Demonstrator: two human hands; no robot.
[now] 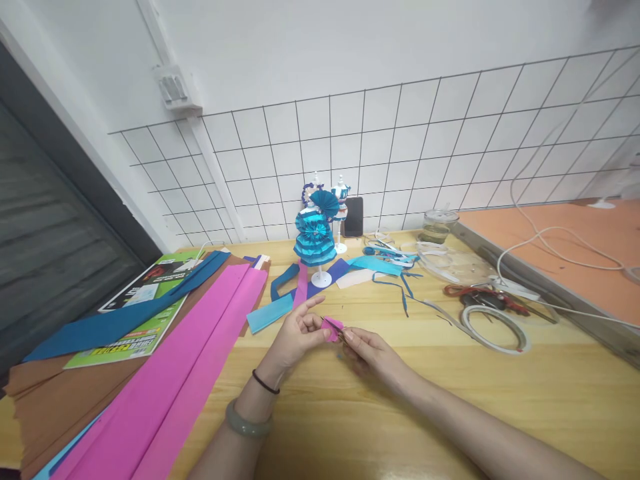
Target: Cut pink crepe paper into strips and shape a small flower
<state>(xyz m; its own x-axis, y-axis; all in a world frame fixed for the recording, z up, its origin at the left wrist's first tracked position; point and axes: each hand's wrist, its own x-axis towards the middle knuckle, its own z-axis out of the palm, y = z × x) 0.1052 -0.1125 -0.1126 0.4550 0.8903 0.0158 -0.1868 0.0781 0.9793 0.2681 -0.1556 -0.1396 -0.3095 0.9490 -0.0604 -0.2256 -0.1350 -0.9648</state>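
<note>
My left hand pinches a small folded piece of pink paper above the wooden table. My right hand meets it from the right, fingertips closed on the same pink piece. A thin dark stick or tool shows at my right fingertips; I cannot make out what it is. A dark band and a grey-green bangle sit on my left wrist. Both hands hover just over the table's middle.
Long pink crepe paper, brown and blue sheets and a green booklet lie at left. Small dress forms with blue paper dresses stand at the back, beside a phone. Tape rolls, scissors, ribbon scraps and a glass jar lie right.
</note>
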